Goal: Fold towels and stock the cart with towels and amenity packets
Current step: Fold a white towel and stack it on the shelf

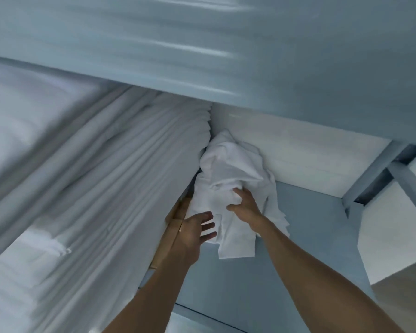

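A crumpled bundle of white towels lies on the grey-blue shelf of the cart, pushed into the back corner. My right hand grips the bundle from the front, fingers curled into the cloth. My left hand is beside it on the left, fingers spread and straight, touching the lower edge of the towels. A tall stack of folded white linen fills the shelf's left side.
The upper shelf hangs low overhead. A brown cardboard edge shows between the linen stack and the towels. A grey frame strut and white wall stand at right. The view is blurred by motion.
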